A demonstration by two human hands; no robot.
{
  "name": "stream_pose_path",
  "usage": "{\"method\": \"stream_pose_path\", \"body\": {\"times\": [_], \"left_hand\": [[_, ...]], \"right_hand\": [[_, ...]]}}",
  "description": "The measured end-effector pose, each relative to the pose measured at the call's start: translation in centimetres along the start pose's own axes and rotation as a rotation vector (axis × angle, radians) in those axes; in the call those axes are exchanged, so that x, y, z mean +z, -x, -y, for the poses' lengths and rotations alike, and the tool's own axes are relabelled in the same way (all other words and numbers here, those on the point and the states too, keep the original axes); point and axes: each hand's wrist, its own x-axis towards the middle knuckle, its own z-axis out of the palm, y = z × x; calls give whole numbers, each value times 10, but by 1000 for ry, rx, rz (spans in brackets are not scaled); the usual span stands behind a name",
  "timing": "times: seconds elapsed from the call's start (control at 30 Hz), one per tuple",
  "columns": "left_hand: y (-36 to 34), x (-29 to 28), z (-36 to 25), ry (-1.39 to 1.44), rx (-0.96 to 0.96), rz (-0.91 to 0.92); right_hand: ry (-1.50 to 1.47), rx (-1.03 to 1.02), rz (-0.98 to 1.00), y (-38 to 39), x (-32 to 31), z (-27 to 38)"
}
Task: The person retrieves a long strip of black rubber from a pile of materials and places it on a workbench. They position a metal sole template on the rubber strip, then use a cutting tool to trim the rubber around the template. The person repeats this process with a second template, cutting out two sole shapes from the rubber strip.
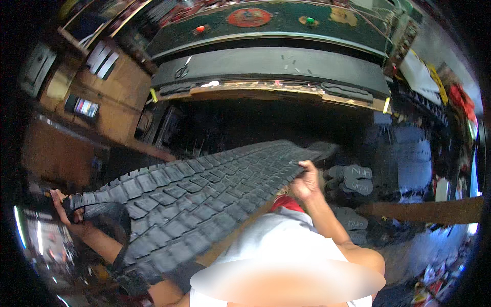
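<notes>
A thick black tire-tread strip [199, 189] is running diagonally across the middle of the frame, from the lower left up toward the center right. At the frame's left, the left hand [61, 204] is gripping the strip's curled end; right of center, the right hand [307, 183] is pinching its near edge between thumb and fingers. The strip's far tip is blurring into shadow, so its exact outline is hard to tell. Scissors [181, 70] are lying on a long gray surface [240, 62] at upper center, and dark sole-shaped pieces [358, 185] are sitting stacked at right.
</notes>
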Motion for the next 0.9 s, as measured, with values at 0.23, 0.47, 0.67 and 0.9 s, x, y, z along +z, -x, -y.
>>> {"method": "stream_pose_path", "body": {"times": [0.23, 0.47, 0.67, 0.9], "left_hand": [[-29, 188, 103, 828, -599, -94], [-63, 438, 139, 905, -758, 310], [-56, 643, 217, 643, -655, 487], [-23, 765, 312, 683, -796, 565]], "right_hand": [[198, -676, 118, 57, 104, 64], [324, -910, 226, -66, 132, 171], [254, -977, -187, -260, 80, 200], [749, -721, -709, -291, 58, 173]]}}
